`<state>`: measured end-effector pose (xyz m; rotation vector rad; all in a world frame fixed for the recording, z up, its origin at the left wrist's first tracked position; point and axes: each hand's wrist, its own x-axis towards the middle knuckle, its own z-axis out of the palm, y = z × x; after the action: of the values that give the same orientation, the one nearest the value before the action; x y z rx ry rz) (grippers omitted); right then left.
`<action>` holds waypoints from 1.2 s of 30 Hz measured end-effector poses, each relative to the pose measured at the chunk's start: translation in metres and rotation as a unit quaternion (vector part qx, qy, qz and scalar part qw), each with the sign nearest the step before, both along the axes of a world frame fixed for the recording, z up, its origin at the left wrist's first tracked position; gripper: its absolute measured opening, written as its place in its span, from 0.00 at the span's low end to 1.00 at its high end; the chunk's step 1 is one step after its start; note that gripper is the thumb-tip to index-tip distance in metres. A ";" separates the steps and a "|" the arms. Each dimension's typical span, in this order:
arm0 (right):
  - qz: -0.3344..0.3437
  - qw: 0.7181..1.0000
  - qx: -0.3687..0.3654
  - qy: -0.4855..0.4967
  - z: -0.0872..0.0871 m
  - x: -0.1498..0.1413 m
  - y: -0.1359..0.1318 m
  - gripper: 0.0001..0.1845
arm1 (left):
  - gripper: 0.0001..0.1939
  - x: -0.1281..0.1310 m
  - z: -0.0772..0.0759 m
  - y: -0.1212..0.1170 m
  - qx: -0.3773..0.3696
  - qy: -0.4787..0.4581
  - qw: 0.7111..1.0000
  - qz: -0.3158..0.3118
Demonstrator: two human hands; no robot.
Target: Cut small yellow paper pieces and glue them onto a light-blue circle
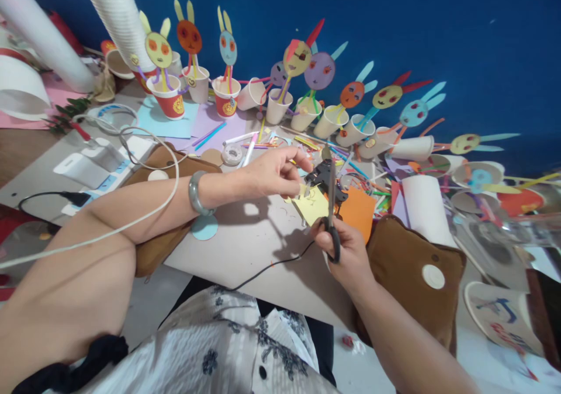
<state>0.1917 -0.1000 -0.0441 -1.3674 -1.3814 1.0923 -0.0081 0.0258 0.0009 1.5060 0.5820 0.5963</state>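
My right hand (pixel 350 251) is closed around the black handles of a pair of scissors (pixel 332 192), whose blades point up and away from me. Left of the scissors is my left hand (pixel 280 173), with a bracelet on the wrist. Its fingers are bent, and the thumb and forefinger are apart with nothing clearly between them. Just beyond those fingers is a yellow piece of paper (pixel 314 202) with pencil-like marks. An orange sheet (pixel 357 210) and a black object (pixel 322 175) are close behind the scissors. A light blue paper disc (pixel 204 228) rests below my left wrist.
Paper cups (pixel 277 110) with paper rabbit figures line the blue wall. Scraps and coloured sticks litter the table's middle. A white cable (pixel 131 228) crosses over my left arm near a power strip (pixel 107 183). Brown pouches (pixel 412 277) lie on both sides.
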 end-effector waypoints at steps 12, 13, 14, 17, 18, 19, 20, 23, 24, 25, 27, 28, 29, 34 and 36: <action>0.011 0.997 0.015 -0.073 0.006 -0.009 -0.002 0.17 | 0.08 -0.008 -0.013 0.038 0.239 0.404 0.877 -0.105; 0.015 0.997 0.016 -0.076 0.006 -0.010 -0.002 0.17 | 0.08 -0.008 -0.014 0.038 0.236 0.411 0.874 -0.108; 0.017 0.997 0.017 -0.077 0.006 -0.011 -0.002 0.18 | 0.09 -0.008 -0.014 0.038 0.236 0.416 0.871 -0.110; 0.018 0.997 0.016 -0.076 0.005 -0.011 -0.003 0.20 | 0.09 -0.009 -0.014 0.038 0.255 0.422 0.863 -0.110; 0.017 0.997 0.017 -0.076 0.005 -0.011 -0.003 0.21 | 0.10 -0.009 -0.014 0.037 0.266 0.422 0.860 -0.106; 0.016 0.997 0.019 -0.078 0.005 -0.011 -0.002 0.21 | 0.10 -0.010 -0.013 0.038 0.280 0.420 0.858 -0.095; 0.015 0.996 0.022 -0.081 0.004 -0.011 -0.002 0.20 | 0.11 -0.010 -0.012 0.038 0.296 0.416 0.857 -0.077; 0.018 0.996 0.031 -0.086 0.003 -0.010 -0.002 0.19 | 0.15 -0.011 -0.011 0.039 0.329 0.398 0.856 -0.005; 0.019 0.995 0.036 -0.089 0.003 -0.010 -0.002 0.19 | 0.15 -0.011 -0.010 0.040 0.332 0.390 0.858 0.010; 0.018 0.995 0.043 -0.091 0.002 -0.010 -0.003 0.19 | 0.16 -0.011 -0.011 0.040 0.334 0.382 0.862 0.014; 0.017 0.994 0.057 -0.097 0.001 -0.010 -0.003 0.19 | 0.16 -0.010 -0.013 0.041 0.340 0.364 0.867 -0.013; 0.016 0.993 0.063 -0.099 0.001 -0.009 -0.004 0.19 | 0.17 -0.010 -0.014 0.041 0.348 0.356 0.866 -0.038; 0.015 0.993 0.068 -0.100 0.002 -0.009 -0.004 0.18 | 0.18 -0.010 -0.016 0.040 0.360 0.348 0.863 -0.070; -0.001 0.992 0.080 -0.097 0.003 -0.008 -0.006 0.17 | 0.20 -0.010 -0.027 0.030 0.476 0.302 0.802 -0.196; -0.006 0.992 0.083 -0.100 0.003 -0.008 -0.006 0.16 | 0.17 -0.012 -0.029 0.025 0.498 0.274 0.805 -0.170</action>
<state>0.1842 -0.1065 -0.0415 -1.3893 -1.5688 0.8309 -0.0201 0.0507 -0.0282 2.7698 0.4024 0.1331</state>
